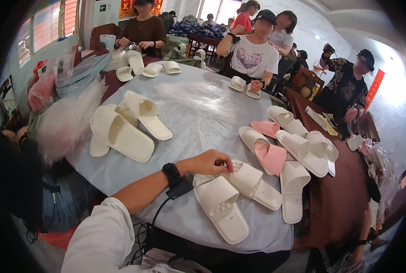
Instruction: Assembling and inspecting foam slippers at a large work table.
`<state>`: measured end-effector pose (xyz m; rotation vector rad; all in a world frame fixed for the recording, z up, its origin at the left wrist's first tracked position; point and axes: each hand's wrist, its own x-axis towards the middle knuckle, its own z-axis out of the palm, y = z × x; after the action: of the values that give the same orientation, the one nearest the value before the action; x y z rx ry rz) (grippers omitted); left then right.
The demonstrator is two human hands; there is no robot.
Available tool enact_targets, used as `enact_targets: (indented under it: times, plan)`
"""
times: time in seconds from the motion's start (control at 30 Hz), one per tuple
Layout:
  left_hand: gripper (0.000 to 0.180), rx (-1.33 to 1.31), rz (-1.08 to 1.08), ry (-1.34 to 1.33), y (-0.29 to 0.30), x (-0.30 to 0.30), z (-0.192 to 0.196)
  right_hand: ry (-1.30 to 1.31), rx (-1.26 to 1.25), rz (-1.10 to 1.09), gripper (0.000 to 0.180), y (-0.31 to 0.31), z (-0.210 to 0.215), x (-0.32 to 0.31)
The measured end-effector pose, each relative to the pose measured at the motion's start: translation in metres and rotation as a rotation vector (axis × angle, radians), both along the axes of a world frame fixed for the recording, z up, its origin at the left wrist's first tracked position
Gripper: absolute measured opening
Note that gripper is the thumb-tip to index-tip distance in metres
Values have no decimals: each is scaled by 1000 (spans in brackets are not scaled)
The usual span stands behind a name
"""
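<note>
My left hand (208, 163), with a black band on its wrist, reaches in from the lower left. Its fingers curl in a pinch at the toe end of a cream slipper (250, 182). Beside it, nearer me, another cream slipper (219, 204) lies with its heel toward the table's front edge. Just to the right is a cream slipper (295, 182). Behind that one, a pink strap (273, 158) shows among more cream slippers (303, 148), several of them overlapping. My right hand is out of sight.
A grey sheet (121, 175) covers the table. Cream slippers (123, 134) lie at the left, beside clear plastic bags (66, 123). Thin clear film (198, 102) spreads across the middle. Several people sit around; one person's hand (256, 85) touches slippers. A forearm (365, 225) shows lower right.
</note>
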<state>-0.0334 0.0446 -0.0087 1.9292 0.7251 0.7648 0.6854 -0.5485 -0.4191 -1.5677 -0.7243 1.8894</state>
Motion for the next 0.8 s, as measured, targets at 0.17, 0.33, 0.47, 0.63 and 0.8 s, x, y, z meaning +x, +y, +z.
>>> enact_targets:
  times: [0.17,0.33,0.47,0.63,0.8]
  plan:
    - [15,-34,12,-24,-3,-1,-2,-17,40,-35,44,-37,-1,-17]
    - [14,-24,1,-9,-1,15,-1,-28,77,-83,43,-42,-8,-30]
    - [14,18,14,15,-5,12,6,-51,97,-101,42,-15,-16,-31]
    - [13,6,75,-2,-3,-5,-8,-65,107,-73,41,-13,-1,-19]
    - [13,-9,49,-41,-2,16,-4,-125,134,-130,40,-90,26,-30]
